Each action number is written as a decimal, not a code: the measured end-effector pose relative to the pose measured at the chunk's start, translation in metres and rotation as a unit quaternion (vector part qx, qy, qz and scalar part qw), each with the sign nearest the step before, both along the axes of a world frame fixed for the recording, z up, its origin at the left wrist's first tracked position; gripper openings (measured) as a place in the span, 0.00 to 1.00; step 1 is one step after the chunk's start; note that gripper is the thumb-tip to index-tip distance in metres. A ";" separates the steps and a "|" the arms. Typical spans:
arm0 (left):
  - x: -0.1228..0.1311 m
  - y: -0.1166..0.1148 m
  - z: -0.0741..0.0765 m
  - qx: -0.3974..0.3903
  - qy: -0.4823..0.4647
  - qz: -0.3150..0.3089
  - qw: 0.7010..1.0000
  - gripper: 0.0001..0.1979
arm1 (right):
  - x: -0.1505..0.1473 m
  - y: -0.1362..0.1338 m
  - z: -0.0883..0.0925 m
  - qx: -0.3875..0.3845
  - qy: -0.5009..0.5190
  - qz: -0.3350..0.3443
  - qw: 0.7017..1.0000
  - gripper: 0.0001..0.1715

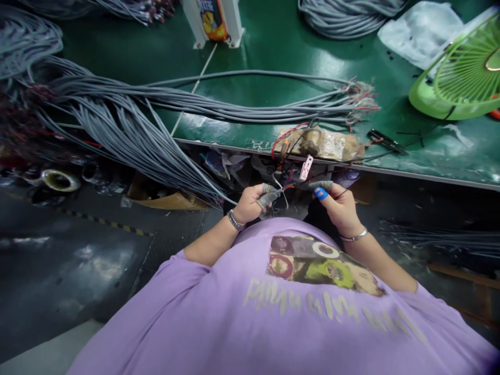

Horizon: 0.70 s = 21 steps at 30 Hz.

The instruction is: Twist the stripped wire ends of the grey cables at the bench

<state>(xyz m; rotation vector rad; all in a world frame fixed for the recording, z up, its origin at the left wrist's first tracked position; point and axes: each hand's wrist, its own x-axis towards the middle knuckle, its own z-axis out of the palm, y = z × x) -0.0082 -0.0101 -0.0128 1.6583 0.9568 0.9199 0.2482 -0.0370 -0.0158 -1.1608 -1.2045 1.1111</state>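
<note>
My left hand [253,203] is closed, its taped fingertips pinching thin wires [282,191] just below the bench edge. My right hand [339,207], with a blue cot on one finger and grey ones on others, pinches the other side of the same small bundle of red, black and white wires. Both hands sit close together above my purple shirt. A small pink-white tag [306,167] hangs just above them. A grey cable [219,194] runs from the big bundle toward my left hand.
A thick bundle of grey cables [128,130] drapes off the green bench [273,47] to the left. Stripped cable ends [359,99] lie mid-bench. A green fan [464,73], a plastic bag [422,28], a taped block [324,143] and tape rolls [58,179] are around.
</note>
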 end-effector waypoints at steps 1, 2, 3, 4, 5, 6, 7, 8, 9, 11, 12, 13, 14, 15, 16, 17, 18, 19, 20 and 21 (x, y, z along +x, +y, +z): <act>0.000 0.001 0.001 -0.066 -0.037 -0.013 0.997 0.23 | -0.003 -0.002 0.003 0.014 -0.008 0.008 1.000 0.13; 0.000 0.001 0.003 -0.122 -0.069 -0.027 0.990 0.25 | -0.006 -0.004 0.008 0.027 -0.014 0.015 0.999 0.12; 0.000 0.002 0.005 -0.165 -0.096 -0.039 0.981 0.26 | -0.009 -0.005 0.012 0.036 -0.018 0.021 0.999 0.12; -0.001 0.003 0.008 -0.197 -0.117 -0.048 0.972 0.27 | -0.013 -0.007 0.017 0.042 -0.019 0.027 0.999 0.12; -0.001 0.003 0.010 -0.221 -0.133 -0.057 0.965 0.28 | -0.017 -0.008 0.022 0.045 -0.014 0.032 0.998 0.14; -0.001 0.003 0.012 -0.239 -0.143 -0.065 0.958 0.29 | -0.021 -0.008 0.027 0.044 -0.003 0.039 0.998 0.17; -0.001 0.003 0.014 -0.252 -0.150 -0.074 0.953 0.30 | -0.026 -0.008 0.032 0.038 0.011 0.047 0.998 0.21; 0.000 0.003 0.015 -0.261 -0.155 -0.081 0.949 0.30 | -0.031 -0.007 0.036 0.029 0.028 0.057 0.998 0.26; 0.000 0.003 0.016 -0.267 -0.158 -0.086 0.947 0.31 | -0.036 -0.006 0.040 0.018 0.047 0.068 0.996 0.29; 0.000 0.003 0.016 -0.276 -0.159 -0.092 0.943 0.30 | -0.047 -0.003 0.044 -0.005 0.082 0.098 0.992 0.33; 0.000 0.003 0.015 -0.280 -0.158 -0.094 0.942 0.30 | -0.051 -0.002 0.045 -0.015 0.095 0.117 0.988 0.34; 0.000 0.002 0.014 -0.285 -0.157 -0.097 0.941 0.29 | -0.055 0.000 0.046 -0.020 0.102 0.138 0.985 0.34; 0.000 0.002 0.013 -0.290 -0.155 -0.099 0.939 0.29 | -0.058 0.001 0.046 -0.018 0.100 0.154 0.983 0.33; 0.000 0.002 0.012 -0.293 -0.153 -0.101 0.938 0.29 | -0.060 0.002 0.046 -0.008 0.084 0.162 0.983 0.30; -0.001 0.002 0.011 -0.295 -0.151 -0.103 0.938 0.29 | -0.060 0.002 0.046 0.007 0.058 0.160 0.985 0.27; -0.001 0.002 0.011 -0.296 -0.149 -0.106 0.938 0.29 | -0.059 0.003 0.046 0.026 0.025 0.153 0.988 0.22; -0.003 0.002 0.010 -0.294 -0.147 -0.110 0.938 0.28 | -0.058 0.002 0.046 0.044 -0.006 0.141 0.989 0.17; -0.004 0.002 0.010 -0.291 -0.146 -0.117 0.938 0.28 | -0.055 0.002 0.046 0.055 -0.029 0.131 0.989 0.14; -0.005 0.003 0.011 -0.284 -0.144 -0.126 0.940 0.27 | -0.053 0.000 0.045 0.056 -0.035 0.127 0.990 0.12; -0.007 0.003 0.012 -0.275 -0.140 -0.138 0.941 0.26 | -0.050 -0.001 0.044 0.045 -0.020 0.129 0.990 0.13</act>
